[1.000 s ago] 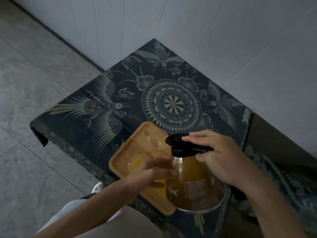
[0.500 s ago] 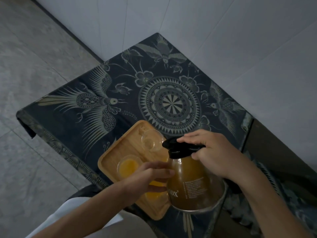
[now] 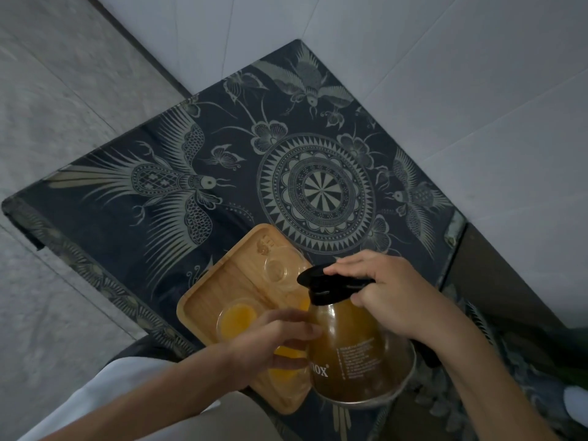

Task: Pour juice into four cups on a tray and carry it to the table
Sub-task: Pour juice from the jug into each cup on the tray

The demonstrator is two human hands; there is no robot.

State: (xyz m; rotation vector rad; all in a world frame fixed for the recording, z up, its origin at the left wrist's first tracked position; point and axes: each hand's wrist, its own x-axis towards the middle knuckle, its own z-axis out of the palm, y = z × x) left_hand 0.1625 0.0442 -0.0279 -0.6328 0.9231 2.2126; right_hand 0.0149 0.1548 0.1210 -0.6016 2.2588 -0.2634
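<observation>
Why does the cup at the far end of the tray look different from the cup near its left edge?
The far cup is clear and looks empty; the left cup holds orange juice. The far cup stands beside the jug's black lid; the left cup stands by the left hand. Both are small glass cups upright on the wooden tray.

The far half of the table lay bare and open to a reach. At its near edge, the tray, the jug and both hands crowded the passage. Walls closed the far corner; the right side was possibly blocked.
</observation>
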